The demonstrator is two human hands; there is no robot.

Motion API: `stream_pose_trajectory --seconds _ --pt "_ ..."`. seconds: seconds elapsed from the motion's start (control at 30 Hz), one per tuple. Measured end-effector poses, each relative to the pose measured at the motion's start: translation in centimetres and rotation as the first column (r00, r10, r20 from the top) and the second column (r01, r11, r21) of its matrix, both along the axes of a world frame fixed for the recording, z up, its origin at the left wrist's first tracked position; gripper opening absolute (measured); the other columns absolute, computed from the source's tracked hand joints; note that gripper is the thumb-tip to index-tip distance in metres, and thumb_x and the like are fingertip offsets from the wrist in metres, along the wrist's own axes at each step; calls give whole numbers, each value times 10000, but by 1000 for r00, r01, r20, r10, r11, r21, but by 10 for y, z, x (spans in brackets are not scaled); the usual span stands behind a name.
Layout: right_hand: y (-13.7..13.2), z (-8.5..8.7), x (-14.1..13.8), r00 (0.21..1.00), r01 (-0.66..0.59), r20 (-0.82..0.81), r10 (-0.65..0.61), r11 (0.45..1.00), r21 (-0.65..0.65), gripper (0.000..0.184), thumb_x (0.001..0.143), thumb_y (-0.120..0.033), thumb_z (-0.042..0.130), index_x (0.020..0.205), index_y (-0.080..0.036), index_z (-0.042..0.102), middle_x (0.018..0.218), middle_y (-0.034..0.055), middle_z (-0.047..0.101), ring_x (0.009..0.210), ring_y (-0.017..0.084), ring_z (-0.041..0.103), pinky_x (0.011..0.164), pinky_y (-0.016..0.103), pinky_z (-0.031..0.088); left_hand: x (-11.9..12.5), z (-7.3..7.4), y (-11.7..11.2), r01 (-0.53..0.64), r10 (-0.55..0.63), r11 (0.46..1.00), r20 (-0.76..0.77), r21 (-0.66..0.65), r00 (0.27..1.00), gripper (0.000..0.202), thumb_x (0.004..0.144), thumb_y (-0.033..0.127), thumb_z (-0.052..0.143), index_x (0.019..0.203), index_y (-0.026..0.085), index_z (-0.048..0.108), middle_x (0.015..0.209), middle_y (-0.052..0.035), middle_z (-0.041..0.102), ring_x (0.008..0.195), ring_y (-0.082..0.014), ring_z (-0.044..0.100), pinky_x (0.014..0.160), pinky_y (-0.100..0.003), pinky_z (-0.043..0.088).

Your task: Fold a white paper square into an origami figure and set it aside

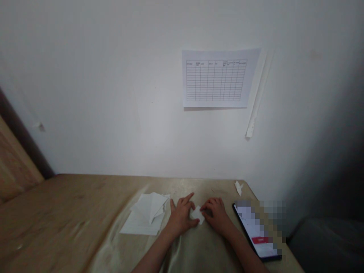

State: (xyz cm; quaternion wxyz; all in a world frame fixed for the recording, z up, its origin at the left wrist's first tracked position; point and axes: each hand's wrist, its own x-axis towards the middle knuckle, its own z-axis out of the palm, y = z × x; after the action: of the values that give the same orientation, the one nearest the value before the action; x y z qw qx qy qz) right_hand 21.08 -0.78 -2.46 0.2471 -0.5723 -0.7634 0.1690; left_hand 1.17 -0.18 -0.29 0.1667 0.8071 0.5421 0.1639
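A small piece of white paper (198,214), seemingly folded, lies low over the table between my two hands. My left hand (182,214) has its thumb and index finger at the paper's left side, its other fingers stretched away from it. On the other side, my right hand (215,213) has curled fingers and pinches the paper's right edge between thumb and index finger. Just left of my left hand lie several loose white sheets of paper (142,223), some with folded or creased corners.
A phone (257,237) with a lit screen, partly pixelated, lies right of my right arm. A white paper scrap (239,188) is near the table's back right corner. The brownish table cover (71,212) reaches the white wall, where a printed table sheet (216,79) hangs.
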Motion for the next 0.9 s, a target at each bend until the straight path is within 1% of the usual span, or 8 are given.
stream_pose_trajectory --seconds 0.17,0.3,0.4,0.6,0.67,0.73,0.83,0.9 --pt "0 -1 0 1000 -2 5 2 1000 14 191 861 -242 588 986 -310 716 1068 11 663 1152 215 529 1139 440 194 0 -2 -2 -11 11 1000 18 10 1000 411 620 387 806 965 282 609 1578 -12 389 1391 -350 388 1113 -773 39" --pt "1 -5 -1 1000 23 12 -24 998 58 193 867 -243 586 1018 -289 697 1089 26 651 1149 218 529 1133 430 215 0 -4 -1 -16 16 1000 16 5 1000 414 614 399 807 956 282 604 1585 -6 377 1394 -355 381 1108 -782 37" --pt "3 -6 -3 998 47 35 -49 997 64 184 898 -247 551 994 -286 703 1071 30 653 1129 216 535 1128 428 224 0 -5 0 -15 15 1000 24 3 1000 419 607 395 812 952 285 601 1582 5 381 1396 -349 380 1107 -783 18" --pt "2 1 -4 996 79 34 -80 996 33 171 851 -276 609 980 -297 720 1076 32 655 1153 231 524 1137 431 218 -1 -4 2 -7 7 1000 32 -22 999 407 628 389 808 968 285 608 1587 -7 374 1409 -345 364 1118 -768 16" --pt "-1 5 -3 997 70 35 -70 998 -1 185 833 -293 630 994 -302 720 1096 33 657 1166 239 522 1149 444 201 -2 -3 2 -5 6 999 25 -32 1000 411 636 393 808 981 285 611 1592 -8 363 1414 -343 356 1121 -764 9" --pt "-3 7 -2 997 66 28 -65 998 -20 208 819 -311 645 1014 -306 715 1128 34 651 1188 248 517 1170 471 151 -2 -3 2 -4 5 999 18 -42 1000 414 645 399 808 992 286 614 1598 -8 353 1419 -342 347 1126 -757 5" --pt "-6 8 0 998 59 17 -58 998 -38 267 783 -354 687 1046 -312 704 1164 37 640 1219 267 506 1184 513 78 -2 -1 1 -11 12 998 17 -63 1000 401 655 399 811 994 292 626 1600 0 349 1426 -337 331 1139 -738 11" --pt "-6 8 1 999 51 10 -50 998 -44 326 752 -384 721 1070 -315 696 1176 37 634 1232 274 498 1185 516 66 -1 0 1 -23 24 998 19 -67 1000 366 674 390 803 985 295 636 1594 9 362 1426 -331 327 1146 -725 22"
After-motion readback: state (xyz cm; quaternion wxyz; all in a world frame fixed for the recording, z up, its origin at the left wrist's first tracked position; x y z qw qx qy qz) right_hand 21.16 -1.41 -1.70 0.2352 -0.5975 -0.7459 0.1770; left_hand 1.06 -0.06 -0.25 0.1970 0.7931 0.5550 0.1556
